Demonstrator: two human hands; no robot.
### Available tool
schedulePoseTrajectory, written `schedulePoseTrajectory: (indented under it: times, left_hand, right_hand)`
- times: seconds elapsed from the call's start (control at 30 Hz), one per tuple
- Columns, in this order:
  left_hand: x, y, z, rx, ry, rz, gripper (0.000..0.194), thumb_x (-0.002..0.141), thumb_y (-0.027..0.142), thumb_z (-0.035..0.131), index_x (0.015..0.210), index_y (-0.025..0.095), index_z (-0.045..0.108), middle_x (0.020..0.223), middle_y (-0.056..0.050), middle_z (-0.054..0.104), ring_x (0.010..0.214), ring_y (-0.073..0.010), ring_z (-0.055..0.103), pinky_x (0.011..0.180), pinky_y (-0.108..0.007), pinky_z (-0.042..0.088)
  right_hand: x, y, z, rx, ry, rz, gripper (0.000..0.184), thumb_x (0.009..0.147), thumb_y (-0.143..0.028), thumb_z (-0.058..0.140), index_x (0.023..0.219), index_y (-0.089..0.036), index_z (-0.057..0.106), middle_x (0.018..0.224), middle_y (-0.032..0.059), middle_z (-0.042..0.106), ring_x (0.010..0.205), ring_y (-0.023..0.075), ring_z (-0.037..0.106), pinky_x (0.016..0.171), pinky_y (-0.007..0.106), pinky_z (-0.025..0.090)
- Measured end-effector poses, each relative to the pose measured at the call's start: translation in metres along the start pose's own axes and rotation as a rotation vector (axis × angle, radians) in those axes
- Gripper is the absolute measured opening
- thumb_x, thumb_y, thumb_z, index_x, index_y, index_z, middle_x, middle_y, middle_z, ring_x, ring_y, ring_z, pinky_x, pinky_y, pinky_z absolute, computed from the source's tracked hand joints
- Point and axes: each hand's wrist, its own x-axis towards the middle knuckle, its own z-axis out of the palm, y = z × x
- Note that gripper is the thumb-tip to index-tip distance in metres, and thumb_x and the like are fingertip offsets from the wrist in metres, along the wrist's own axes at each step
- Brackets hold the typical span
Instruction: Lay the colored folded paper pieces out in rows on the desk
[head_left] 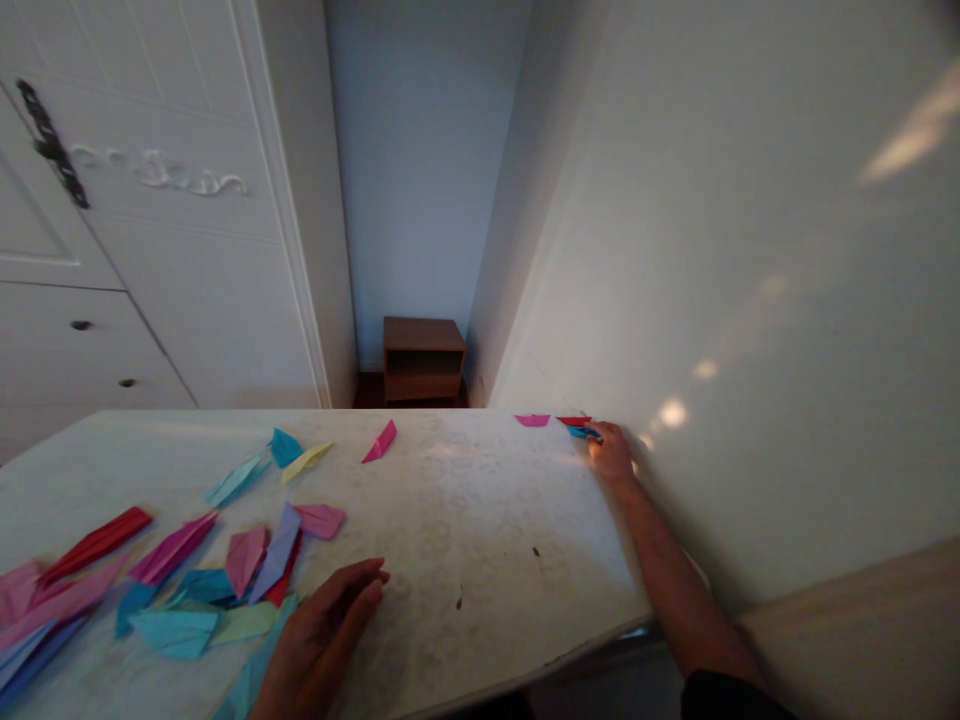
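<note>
At the far right corner of the table, my right hand has its fingers closed on a blue folded paper boat. Just behind that boat lies a red paper boat, and a pink paper boat sits to its left at the table's back edge. My left hand hovers near the front of the table, fingers loosely curled and apart with nothing between them. Beside it is a spread of folded papers, among them a light blue one, a lavender one and a pink one.
The white table meets a pale wall on the right. A magenta folded paper lies alone near the back. Beyond the table stand a white cabinet and a small brown nightstand.
</note>
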Motion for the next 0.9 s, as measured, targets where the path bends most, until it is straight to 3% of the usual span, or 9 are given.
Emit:
schedulePoseTrajectory:
  times: [0.23, 0.37, 0.57, 0.8, 0.9]
  left_hand:
    - [-0.002, -0.003, 0.004, -0.006, 0.034, -0.009, 0.047, 0.075, 0.059, 0.065, 0.100, 0.019, 0.071, 0.099, -0.007, 0.072, 0.091, -0.0225, 0.069, 0.081, -0.026, 0.057]
    - [0.002, -0.006, -0.001, 0.082, -0.045, 0.050, 0.045, 0.074, 0.057, 0.065, 0.099, 0.020, 0.072, 0.096, -0.007, 0.073, 0.088, -0.0221, 0.071, 0.076, -0.024, 0.058]
    - [0.000, 0.000, -0.002, 0.156, -0.031, 0.130, 0.041, 0.077, 0.055, 0.062, 0.096, 0.021, 0.073, 0.095, -0.006, 0.073, 0.087, -0.0209, 0.071, 0.075, -0.023, 0.058]
    - [0.001, 0.008, 0.001, 0.094, -0.038, 0.049, 0.049, 0.070, 0.062, 0.064, 0.093, 0.019, 0.073, 0.092, -0.008, 0.073, 0.085, -0.0239, 0.071, 0.073, -0.027, 0.059]
    - [0.002, 0.007, 0.000, 0.089, -0.029, 0.057, 0.047, 0.071, 0.061, 0.065, 0.094, 0.020, 0.073, 0.093, -0.008, 0.073, 0.086, -0.0231, 0.071, 0.074, -0.026, 0.058]
  right_hand:
    - [-0.002, -0.007, -0.003, -0.107, -0.108, 0.035, 0.041, 0.079, -0.013, 0.046, 0.114, -0.012, 0.068, 0.109, 0.0121, 0.062, 0.102, 0.0205, 0.058, 0.096, 0.031, 0.043]
    - [-0.002, -0.010, -0.006, -0.146, -0.160, 0.039, 0.043, 0.080, -0.007, 0.042, 0.114, -0.012, 0.068, 0.107, 0.0113, 0.062, 0.098, 0.0181, 0.058, 0.095, 0.027, 0.043]
    - [-0.004, -0.018, -0.010, -0.196, -0.218, 0.020, 0.047, 0.084, -0.004, 0.039, 0.121, -0.012, 0.066, 0.115, 0.0110, 0.061, 0.107, 0.0171, 0.057, 0.098, 0.026, 0.042]
    - [-0.007, -0.032, -0.016, -0.298, -0.239, 0.031, 0.050, 0.089, -0.011, 0.039, 0.137, -0.012, 0.054, 0.132, 0.0141, 0.052, 0.111, 0.0210, 0.057, 0.098, 0.030, 0.043]
    - [-0.011, -0.040, -0.017, -0.334, -0.287, -0.005, 0.048, 0.089, -0.009, 0.039, 0.133, -0.010, 0.056, 0.128, 0.0158, 0.054, 0.117, 0.0195, 0.053, 0.102, 0.027, 0.039]
